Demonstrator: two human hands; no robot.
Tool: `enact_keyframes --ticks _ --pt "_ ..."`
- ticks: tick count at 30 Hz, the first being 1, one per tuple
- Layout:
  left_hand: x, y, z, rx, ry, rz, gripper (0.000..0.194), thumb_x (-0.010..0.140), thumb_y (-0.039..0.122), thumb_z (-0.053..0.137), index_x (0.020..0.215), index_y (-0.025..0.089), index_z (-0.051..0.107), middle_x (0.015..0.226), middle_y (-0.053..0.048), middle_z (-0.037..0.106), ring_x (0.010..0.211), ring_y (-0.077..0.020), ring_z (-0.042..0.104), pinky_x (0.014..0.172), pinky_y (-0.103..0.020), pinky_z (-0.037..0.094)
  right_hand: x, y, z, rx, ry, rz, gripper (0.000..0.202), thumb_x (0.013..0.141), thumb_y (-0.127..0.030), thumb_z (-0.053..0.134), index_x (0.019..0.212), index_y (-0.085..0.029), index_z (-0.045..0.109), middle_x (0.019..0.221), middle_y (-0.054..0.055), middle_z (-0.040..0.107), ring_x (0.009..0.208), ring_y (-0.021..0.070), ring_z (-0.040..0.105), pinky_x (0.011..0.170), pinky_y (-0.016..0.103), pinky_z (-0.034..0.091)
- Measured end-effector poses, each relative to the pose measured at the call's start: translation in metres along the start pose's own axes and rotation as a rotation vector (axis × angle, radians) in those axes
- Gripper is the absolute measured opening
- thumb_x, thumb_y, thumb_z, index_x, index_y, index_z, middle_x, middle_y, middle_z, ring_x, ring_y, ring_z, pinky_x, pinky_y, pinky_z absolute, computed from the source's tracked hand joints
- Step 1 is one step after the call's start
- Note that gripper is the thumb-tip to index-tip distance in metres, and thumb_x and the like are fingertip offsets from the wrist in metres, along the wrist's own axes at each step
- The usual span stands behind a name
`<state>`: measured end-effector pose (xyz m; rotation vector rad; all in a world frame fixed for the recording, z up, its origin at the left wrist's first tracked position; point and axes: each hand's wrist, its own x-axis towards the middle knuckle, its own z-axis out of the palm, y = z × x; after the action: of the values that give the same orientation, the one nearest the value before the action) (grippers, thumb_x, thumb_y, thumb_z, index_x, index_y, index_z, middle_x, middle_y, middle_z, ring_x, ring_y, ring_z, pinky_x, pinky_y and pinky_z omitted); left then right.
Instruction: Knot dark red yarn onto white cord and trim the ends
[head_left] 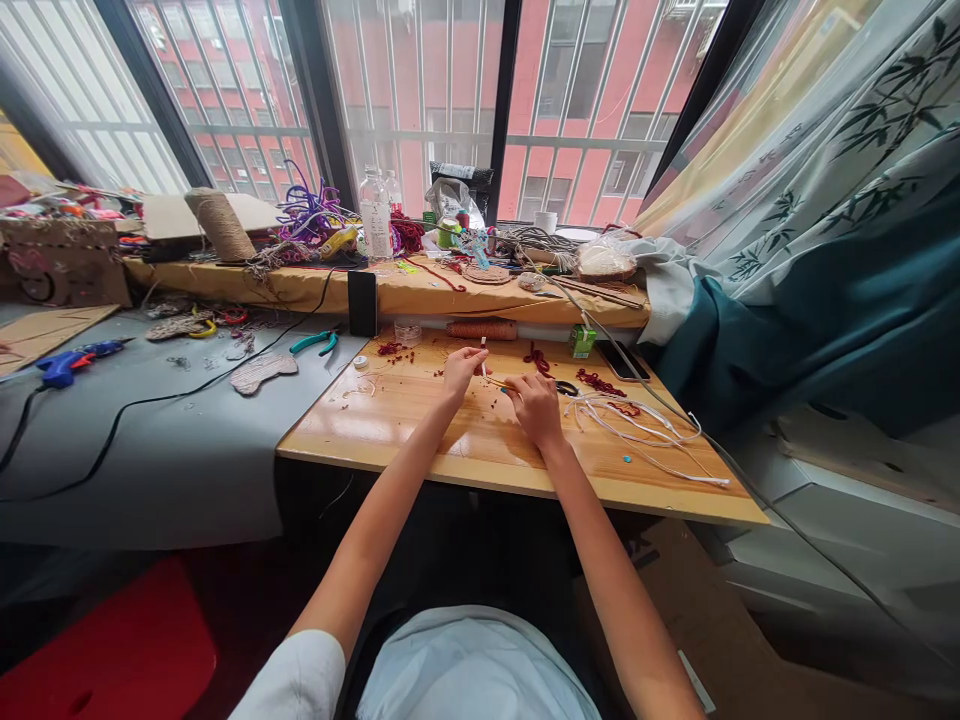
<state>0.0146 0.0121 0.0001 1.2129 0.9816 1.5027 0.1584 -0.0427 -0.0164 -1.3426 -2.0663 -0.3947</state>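
Note:
My left hand [463, 370] is raised over the wooden board, with thumb and fingers pinched on a short white cord piece [484, 368] that stands upright, a dark red bit beside it. Close on the right, my right hand [534, 405] is closed around a thin, yellowish, pointed tool [496, 383]. Its tip is near the white piece; whether they touch I cannot tell. Just past the right hand lies a black loop handle [567, 388]. Dark red yarn [600, 383] and a tangle of white cord [637, 425] lie to the right.
Along the back of the wooden board [405, 435] are a brown thread spool [481, 330], a small green box [582, 341] and a phone [622, 361]. Teal pliers [315, 343] and a blue glue gun [67, 365] lie left. A cluttered ledge [300, 290] runs behind.

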Motion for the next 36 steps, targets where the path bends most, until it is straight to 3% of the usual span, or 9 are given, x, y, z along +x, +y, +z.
enact_keyframes --ticks 15,36 --pt "0.003 -0.0028 -0.0015 -0.098 -0.008 -0.111 0.013 0.065 0.024 0.061 0.062 0.013 0.055 0.048 0.001 0.053 0.046 -0.009 0.05 0.053 -0.024 0.038 -0.0005 -0.0013 0.0002 -0.043 0.085 -0.011 0.018 0.084 -0.023 0.045 0.095 -0.02 0.059 0.084 0.004 0.056 0.074 0.0166 0.048 0.066 0.026 0.032" --pt "0.0 -0.0032 -0.0002 -0.05 -0.084 -0.107 0.02 0.063 0.032 0.064 0.064 0.014 0.056 0.055 0.001 0.052 0.05 -0.0084 0.05 0.054 -0.023 0.039 0.0007 -0.0007 -0.0005 -0.079 0.059 -0.073 0.025 0.089 -0.026 0.036 0.086 -0.02 0.06 0.081 0.004 0.06 0.075 0.0161 0.049 0.07 0.028 0.027"
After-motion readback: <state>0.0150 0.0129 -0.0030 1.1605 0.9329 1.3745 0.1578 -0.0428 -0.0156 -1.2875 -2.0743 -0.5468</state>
